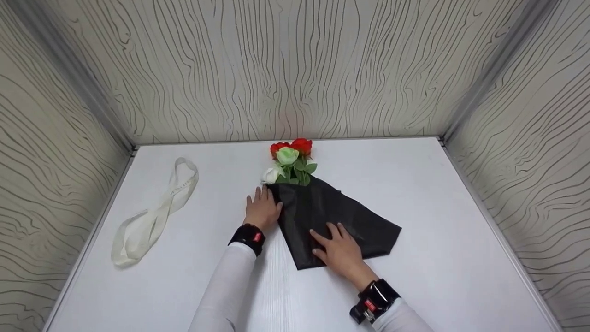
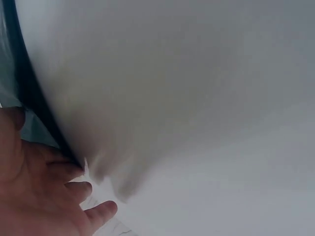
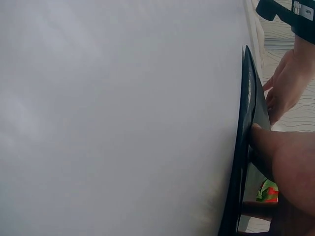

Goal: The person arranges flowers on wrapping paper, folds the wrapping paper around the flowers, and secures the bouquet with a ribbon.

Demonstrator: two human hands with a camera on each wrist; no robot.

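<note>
Black wrapping paper (image 1: pixel 299 226) lies folded round a small bunch of flowers, whose heads show past its far end. Two red roses (image 1: pixel 302 146), a pale green rose (image 1: pixel 287 156) and a white rose (image 1: pixel 272 174) stick out with green leaves (image 1: pixel 304 173); the stems are hidden under the paper. My left hand (image 1: pixel 262 210) rests at the paper's upper left edge, fingers extended beside the white rose. Lower down, my right hand (image 1: pixel 342 253) lies with spread fingers on the paper's front part. In the left wrist view, the left fingertips (image 2: pixel 106 209) reach right to the dark paper edge.
A cream ribbon (image 1: pixel 159 216), looped into a loose figure eight, lies on the left of the white table (image 1: pixel 451 221). Wood-patterned panels (image 1: pixel 286 69) enclose the table at the back and both sides. The paper's right corner spreads out past my right hand.
</note>
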